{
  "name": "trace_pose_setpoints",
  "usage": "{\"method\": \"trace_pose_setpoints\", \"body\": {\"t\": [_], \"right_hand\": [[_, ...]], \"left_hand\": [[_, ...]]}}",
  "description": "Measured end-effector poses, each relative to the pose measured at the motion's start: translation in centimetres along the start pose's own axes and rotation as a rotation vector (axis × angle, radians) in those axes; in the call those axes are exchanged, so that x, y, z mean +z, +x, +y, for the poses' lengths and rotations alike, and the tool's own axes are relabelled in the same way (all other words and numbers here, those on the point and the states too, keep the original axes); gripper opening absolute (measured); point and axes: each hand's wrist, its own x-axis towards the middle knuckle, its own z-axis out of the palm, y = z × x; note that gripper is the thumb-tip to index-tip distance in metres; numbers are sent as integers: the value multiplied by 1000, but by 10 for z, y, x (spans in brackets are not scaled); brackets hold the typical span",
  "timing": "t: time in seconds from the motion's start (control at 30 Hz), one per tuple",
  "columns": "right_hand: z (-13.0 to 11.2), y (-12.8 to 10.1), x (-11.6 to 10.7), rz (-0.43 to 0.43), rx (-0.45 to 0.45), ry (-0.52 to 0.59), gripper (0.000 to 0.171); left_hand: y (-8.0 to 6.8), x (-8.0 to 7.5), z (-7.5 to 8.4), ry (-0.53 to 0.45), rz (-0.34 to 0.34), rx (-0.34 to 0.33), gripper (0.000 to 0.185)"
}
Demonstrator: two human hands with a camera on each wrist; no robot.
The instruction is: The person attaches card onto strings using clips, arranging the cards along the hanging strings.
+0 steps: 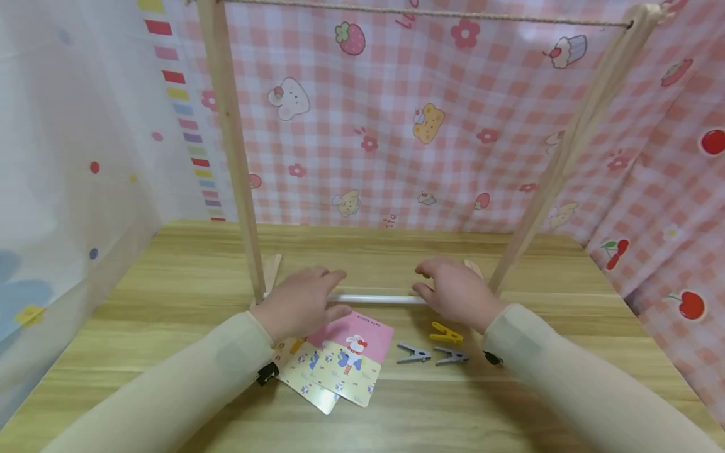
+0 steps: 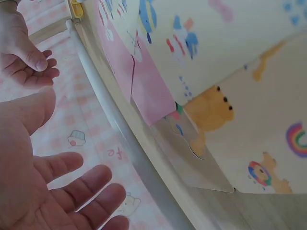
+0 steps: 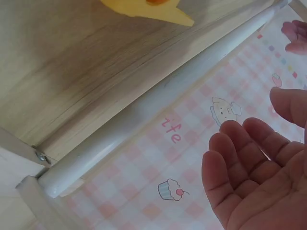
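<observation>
My left hand (image 1: 303, 301) hovers over the left end of a white rod (image 1: 376, 299), fingers spread and relaxed, holding nothing. Likewise empty, my right hand (image 1: 461, 292) is over the rod's right end with its fingers loosely bent. Below the left hand lies a pink and cream card (image 1: 355, 358) with a rabbit print, overlapping another cream card (image 1: 320, 393). The left hand hides part of the cards. Near the right hand are a yellow clothespin (image 1: 445, 333) and two grey clothespins, one on the left (image 1: 414, 353) and one on the right (image 1: 450, 356).
The rod joins the feet of a wooden frame, between its left post (image 1: 232, 138) and right post (image 1: 566, 157). A twine rope (image 1: 430, 12) is strung between the post tops. Behind the wooden table (image 1: 510, 402) hangs a pink checked cloth (image 1: 391, 82).
</observation>
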Motion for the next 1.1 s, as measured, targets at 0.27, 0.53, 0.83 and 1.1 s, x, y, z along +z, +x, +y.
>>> {"method": "trace_pose_setpoints", "body": {"t": [0.27, 0.53, 0.83, 1.1], "right_hand": [[2, -6, -1, -46, 2, 14, 38], [5, -12, 0, -82, -2, 23, 40], [6, -18, 2, -126, -31, 48, 34], [4, -22, 7, -100, -113, 29, 31]], "left_hand": [[-7, 1, 5, -5, -60, 1, 77], [-14, 4, 4, 14, -88, 12, 78], [-17, 7, 7, 54, -101, 37, 76], [-18, 13, 9, 54, -119, 31, 80]]}}
